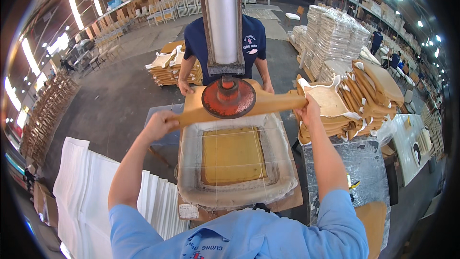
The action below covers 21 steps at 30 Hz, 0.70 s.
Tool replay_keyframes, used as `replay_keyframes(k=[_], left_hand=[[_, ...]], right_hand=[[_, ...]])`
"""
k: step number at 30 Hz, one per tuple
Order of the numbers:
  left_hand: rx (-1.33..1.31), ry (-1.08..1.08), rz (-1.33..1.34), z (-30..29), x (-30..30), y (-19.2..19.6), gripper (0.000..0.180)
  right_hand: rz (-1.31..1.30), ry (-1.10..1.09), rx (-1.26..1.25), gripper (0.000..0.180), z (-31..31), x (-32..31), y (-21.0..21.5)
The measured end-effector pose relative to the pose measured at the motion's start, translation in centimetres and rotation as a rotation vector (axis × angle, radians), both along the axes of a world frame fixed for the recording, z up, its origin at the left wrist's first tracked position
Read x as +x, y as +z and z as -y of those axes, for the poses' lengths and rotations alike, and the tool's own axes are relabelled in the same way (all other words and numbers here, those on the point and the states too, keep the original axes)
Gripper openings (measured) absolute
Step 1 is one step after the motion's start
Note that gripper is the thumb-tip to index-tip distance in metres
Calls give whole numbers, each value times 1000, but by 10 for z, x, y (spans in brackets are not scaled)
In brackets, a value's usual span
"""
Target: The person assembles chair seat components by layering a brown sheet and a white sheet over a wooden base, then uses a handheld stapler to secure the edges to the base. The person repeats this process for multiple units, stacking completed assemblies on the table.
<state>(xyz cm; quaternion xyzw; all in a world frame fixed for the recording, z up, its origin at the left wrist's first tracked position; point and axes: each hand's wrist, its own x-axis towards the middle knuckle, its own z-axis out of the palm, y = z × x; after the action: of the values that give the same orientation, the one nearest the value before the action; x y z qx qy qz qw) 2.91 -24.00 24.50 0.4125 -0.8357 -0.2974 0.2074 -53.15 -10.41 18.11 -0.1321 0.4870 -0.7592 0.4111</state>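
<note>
A tan upholstery sheet is stretched across in front of me, over the far side of a padded mould. My left hand is closed on its near left corner, and my right hand grips the near right corner. Across from me, a co-worker in a dark blue shirt has one hand at the sheet's far left and the other hand at its far right. A red round press plate hangs above the sheet, hiding part of it. The mould's whitish padded rim surrounds a yellowish-brown panel, with thin strings crossing over it.
White foam sheets fan out at my left. Tan seat pieces are stacked at the right, beyond a grey wrapped surface. The press's metal column comes down in the middle. A wrapped pallet stack stands farther back.
</note>
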Motion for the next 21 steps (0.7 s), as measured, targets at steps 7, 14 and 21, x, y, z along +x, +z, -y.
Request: replay_keyframes(k=[7, 14, 21], left_hand=[[-143, -159, 157, -123, 51, -85, 14], [-122, -70, 271, -232, 76, -166, 28], [-7, -126, 296, -258, 83, -188, 34]], right_hand=[[-14, 217, 257, 25, -118, 30, -108], [-2, 174, 471, 25, -225, 62, -190], [127, 26, 691, 39, -271, 59, -184]])
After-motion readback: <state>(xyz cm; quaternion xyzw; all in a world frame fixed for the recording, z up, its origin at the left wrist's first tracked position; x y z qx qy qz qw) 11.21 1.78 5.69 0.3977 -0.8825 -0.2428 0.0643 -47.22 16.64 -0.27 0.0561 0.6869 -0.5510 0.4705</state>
